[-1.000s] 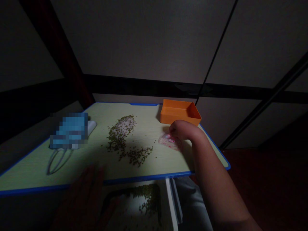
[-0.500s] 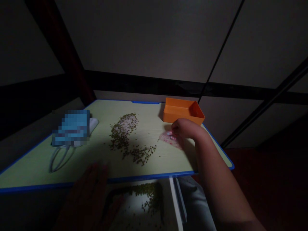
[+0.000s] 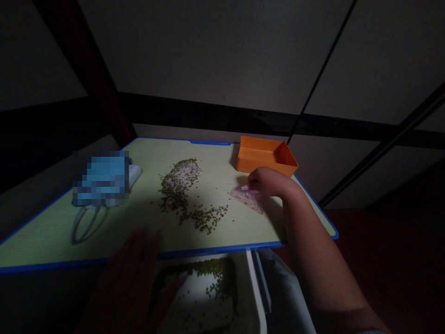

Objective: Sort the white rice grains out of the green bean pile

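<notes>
My right hand (image 3: 267,181) reaches over the table, fingers pinched at the upper edge of a small, thin, see-through bag (image 3: 251,200) with pink and red marks. It looks like plastic, and its contents are hard to make out. To its left, small green beans or seeds (image 3: 208,218) lie scattered, merging into a heap mixed with whitish grains (image 3: 182,178). In shadow at the near edge rests my left hand (image 3: 128,269), holding nothing, its fingers stretched out and its thumb spread over the open drawer (image 3: 255,297).
An orange open box (image 3: 260,164) stands at the back right, just behind my right hand. A blurred blue object (image 3: 104,178) with a looped cord (image 3: 86,227) lies on the left. More green beans (image 3: 217,273) sit in the drawer. Blue edging rims the table (image 3: 222,250).
The view has tilted slightly, so the table appears a little higher. My right hand stays pinched at the bag, which has shifted only slightly; my left hand keeps its place.
</notes>
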Available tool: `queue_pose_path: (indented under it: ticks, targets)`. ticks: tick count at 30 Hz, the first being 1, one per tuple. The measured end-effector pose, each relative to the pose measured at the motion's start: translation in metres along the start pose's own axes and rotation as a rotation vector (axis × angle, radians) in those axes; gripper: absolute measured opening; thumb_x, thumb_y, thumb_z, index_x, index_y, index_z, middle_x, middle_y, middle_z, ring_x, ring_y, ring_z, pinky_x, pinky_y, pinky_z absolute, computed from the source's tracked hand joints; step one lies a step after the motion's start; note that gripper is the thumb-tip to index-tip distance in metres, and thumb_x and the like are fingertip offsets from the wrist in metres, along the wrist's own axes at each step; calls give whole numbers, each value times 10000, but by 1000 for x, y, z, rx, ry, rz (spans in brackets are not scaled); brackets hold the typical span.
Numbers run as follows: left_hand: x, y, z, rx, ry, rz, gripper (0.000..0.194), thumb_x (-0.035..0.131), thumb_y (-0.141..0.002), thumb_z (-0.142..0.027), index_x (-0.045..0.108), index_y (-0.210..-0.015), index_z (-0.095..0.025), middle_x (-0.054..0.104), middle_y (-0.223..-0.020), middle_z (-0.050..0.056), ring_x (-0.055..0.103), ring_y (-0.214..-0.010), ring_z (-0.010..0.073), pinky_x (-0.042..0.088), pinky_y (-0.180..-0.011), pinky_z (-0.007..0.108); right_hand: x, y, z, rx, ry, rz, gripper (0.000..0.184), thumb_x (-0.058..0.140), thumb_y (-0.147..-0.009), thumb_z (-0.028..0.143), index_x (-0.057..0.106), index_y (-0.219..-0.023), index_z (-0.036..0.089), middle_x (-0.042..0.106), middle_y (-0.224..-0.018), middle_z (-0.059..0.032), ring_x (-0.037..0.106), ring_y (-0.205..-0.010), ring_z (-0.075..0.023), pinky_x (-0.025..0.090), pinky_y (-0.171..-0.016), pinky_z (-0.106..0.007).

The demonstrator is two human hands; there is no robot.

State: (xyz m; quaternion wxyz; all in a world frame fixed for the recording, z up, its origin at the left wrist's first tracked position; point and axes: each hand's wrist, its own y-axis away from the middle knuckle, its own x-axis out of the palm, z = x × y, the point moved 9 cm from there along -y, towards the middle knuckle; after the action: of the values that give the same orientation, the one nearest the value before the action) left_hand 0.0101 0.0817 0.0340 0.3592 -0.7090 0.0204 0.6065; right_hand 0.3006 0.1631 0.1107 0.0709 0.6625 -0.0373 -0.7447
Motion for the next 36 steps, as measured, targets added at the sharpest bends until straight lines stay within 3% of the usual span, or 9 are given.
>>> queue_pose_path:
  ticks: [8, 17, 26, 32, 36]
  targets:
    - [1, -2, -1, -11, 16, 48, 827, 397, -760, -591, 122, -1417, -170, 255, -1501, 186, 260, -1380, 343, 319, -1067, 545, 9, 2, 5, -40, -65, 101, 245, 524, -788, 246, 724, -821, 107, 613, -649, -43, 438, -557, -97, 286, -543, -247]
    - [-1, -2, -2, -7, 11, 20, 823, 358, -761, -618, 140, -1415, -168, 271, -1495, 185, 282, -1370, 344, 342, -1057, 536, 3, -4, 2, 18, 57, 4, 288, 513, -809, 307, 732, -845, 124, 653, -713, -85, 426, -544, -106, 261, -520, -259]
    - [-6, -2, -3, -20, 33, 22, 798, 325, -774, -626, 133, -1417, -193, 218, -1527, 156, 265, -1383, 326, 335, -1070, 541, -3, -2, -18, 210, 121, -46, 309, 538, -798, 359, 722, -888, 127, 675, -816, -138, 541, -626, -159, 291, -533, -272]
    - [-6, -3, -6, 37, 28, 23, 809, 358, -775, -606, 148, -1415, -157, 239, -1509, 199, 269, -1377, 358, 358, -1039, 572, 0, -7, 2, 179, 183, -103, 344, 473, -836, 372, 710, -919, 138, 681, -873, -159, 581, -720, -207, 285, -538, -276]
    - [-3, -2, -4, 11, 41, 63, 803, 371, -777, -580, 113, -1421, -176, 191, -1531, 171, 234, -1392, 355, 332, -1055, 593, 6, -14, 25, 60, 176, -145, 325, 473, -845, 358, 708, -888, 137, 675, -842, -148, 567, -702, -190, 257, -538, -274]
